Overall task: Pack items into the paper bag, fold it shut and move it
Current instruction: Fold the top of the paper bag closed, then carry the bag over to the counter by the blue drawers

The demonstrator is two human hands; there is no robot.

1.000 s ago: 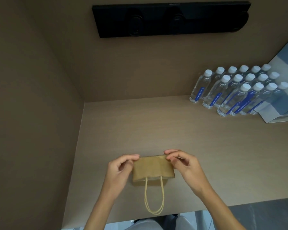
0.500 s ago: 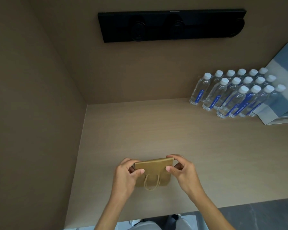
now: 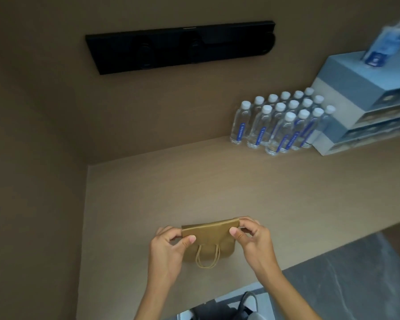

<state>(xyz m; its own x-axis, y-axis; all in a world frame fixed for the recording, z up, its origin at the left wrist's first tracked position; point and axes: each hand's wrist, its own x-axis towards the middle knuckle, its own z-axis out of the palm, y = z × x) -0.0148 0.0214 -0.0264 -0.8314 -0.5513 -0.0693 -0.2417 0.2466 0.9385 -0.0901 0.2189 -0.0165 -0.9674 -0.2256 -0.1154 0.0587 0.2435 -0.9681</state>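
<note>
Paper bag (image 3: 209, 234) – contents hidden | left hand (image 3: 169, 250), right hand (image 3: 254, 241) – pinching top corners

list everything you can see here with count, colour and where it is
paper bag: one, brown, near front edge of the table, top folded over, pinched at both upper corners
bag handles: a looped pair, tan cord, hanging down the bag's front
water bottles: about sixteen, clear with white caps and blue labels, standing in rows at back right
stacked boxes: count unclear, grey-blue and white, right of the bottles
blue packet: one, blurred, on top of the boxes
black bar: one, mounted on back wall
table: one, light brown
shoes: dark, on floor below table edge
left hand: fingers pinching the bag's left corner
right hand: fingers pinching the right corner
</note>
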